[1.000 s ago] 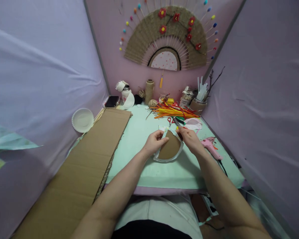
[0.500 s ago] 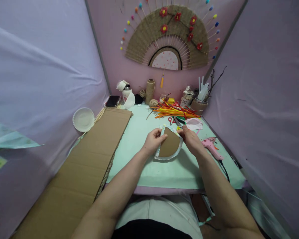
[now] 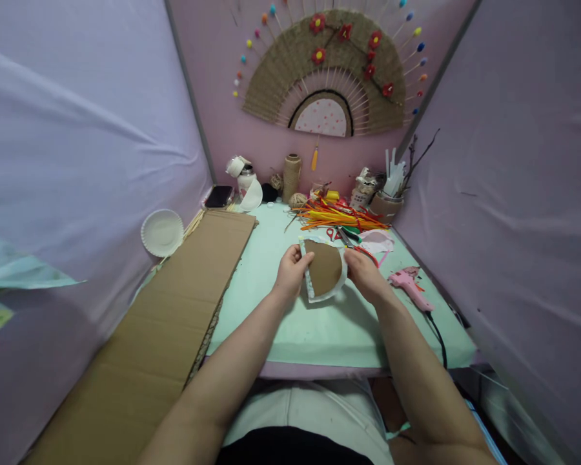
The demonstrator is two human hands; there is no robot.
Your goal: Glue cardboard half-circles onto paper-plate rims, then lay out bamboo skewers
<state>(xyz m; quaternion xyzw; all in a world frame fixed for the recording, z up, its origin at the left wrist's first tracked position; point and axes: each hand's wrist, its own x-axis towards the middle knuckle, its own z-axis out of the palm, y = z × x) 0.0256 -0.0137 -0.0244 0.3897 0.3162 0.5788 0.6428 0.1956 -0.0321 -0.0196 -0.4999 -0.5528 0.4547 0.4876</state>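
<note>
Between my hands, above the pale green tabletop, is a half-round cardboard piece (image 3: 323, 268) with light fabric folded over its rim. My left hand (image 3: 293, 270) grips its straight left edge, thumb on the brown face and fingers behind. At the curved right edge, my right hand (image 3: 364, 271) has its fingers closed on the fabric border; the fingertips are partly hidden. Just beyond the piece lie red-handled scissors (image 3: 332, 234) and green-and-black pliers (image 3: 349, 236). A pink glue gun (image 3: 413, 289) rests to the right of my right hand.
A long cardboard sheet (image 3: 174, 323) covers the left side. Orange and yellow strips (image 3: 341, 214) lie at the back, near a twine spool (image 3: 292, 177) and a pot of glue sticks (image 3: 387, 205). A paper plate (image 3: 162, 232) leans left. A decorated fan (image 3: 324, 71) hangs on the wall.
The half-round piece has moved slightly left and away from me, and its straight edge has turned. Both hands moved with it, the right one shifting down along the curved edge.
</note>
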